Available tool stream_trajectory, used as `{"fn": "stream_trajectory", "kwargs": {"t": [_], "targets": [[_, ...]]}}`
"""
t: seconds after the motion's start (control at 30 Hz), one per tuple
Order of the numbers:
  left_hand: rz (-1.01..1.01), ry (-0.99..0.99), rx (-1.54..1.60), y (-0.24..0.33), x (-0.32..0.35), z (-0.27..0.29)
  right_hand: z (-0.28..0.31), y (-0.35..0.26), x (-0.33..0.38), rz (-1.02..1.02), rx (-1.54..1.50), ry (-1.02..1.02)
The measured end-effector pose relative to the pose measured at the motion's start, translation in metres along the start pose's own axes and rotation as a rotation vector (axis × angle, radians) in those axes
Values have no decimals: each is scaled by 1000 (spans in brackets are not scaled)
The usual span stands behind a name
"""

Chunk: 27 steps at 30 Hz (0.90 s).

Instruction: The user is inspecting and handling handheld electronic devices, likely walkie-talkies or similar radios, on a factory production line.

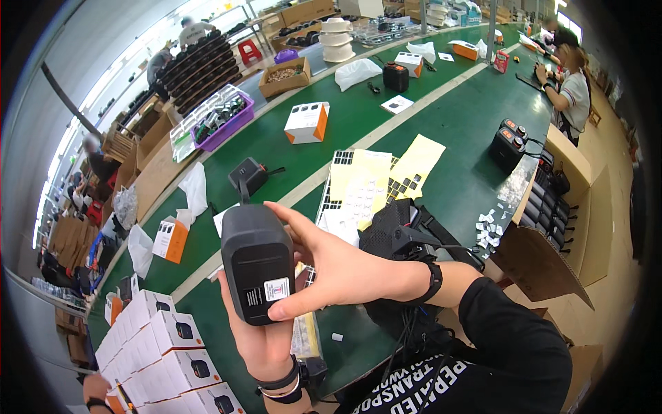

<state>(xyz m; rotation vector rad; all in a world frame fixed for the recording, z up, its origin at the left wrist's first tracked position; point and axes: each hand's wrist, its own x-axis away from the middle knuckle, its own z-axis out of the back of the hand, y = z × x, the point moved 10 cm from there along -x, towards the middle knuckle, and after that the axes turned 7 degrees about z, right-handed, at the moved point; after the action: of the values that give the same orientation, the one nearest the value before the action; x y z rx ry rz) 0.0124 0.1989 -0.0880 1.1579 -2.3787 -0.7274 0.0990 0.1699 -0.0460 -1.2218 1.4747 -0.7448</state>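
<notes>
With the held device taken as the centre of the clock, a black device (256, 238) with rounded edges is held tilted above a green table (462, 165), a little left of the middle of the view, its face with a white label (277, 286) turned upward. At six o'clock it is supported by the left hand (258, 341), whose fingers are partly wrapped along the left edge; how far they are curled behind cannot be told. At three o'clock it is gripped by the right hand (345, 269): the thumb is laid flat by the lower edge of the label, and the index finger is stretched along the upper right side, so that the hand is opened only to the device's width. A dark band is worn on each wrist. At twelve o'clock a smaller black device (249, 178) is seen on the table, and at one o'clock a white-and-orange box (305, 123). Yellow sheets (418, 164) are spread at two o'clock. Small white pieces (489, 231) are scattered at three o'clock, near an open carton (592, 207) packed with dark items. At eight o'clock white boxes (162, 338) are stacked in rows.
</notes>
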Motion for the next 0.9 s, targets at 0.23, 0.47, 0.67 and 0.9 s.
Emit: {"fn": "stream_trajectory", "kwargs": {"t": [0.23, 0.47, 0.67, 0.9], "targets": [[-562, -239, -784, 16, 26, -71, -4, -84, 26, 568, 1077, 213], [-208, -184, -347, 4, 19, -45, 1, -118, 44, 661, 836, 174], [-195, -119, -372, -1, 20, -60, 32, -105, 29, 281, 640, 50], [-601, -93, -1367, 44, 81, -91, 108, -70, -7, 1, 742, 24]]}}
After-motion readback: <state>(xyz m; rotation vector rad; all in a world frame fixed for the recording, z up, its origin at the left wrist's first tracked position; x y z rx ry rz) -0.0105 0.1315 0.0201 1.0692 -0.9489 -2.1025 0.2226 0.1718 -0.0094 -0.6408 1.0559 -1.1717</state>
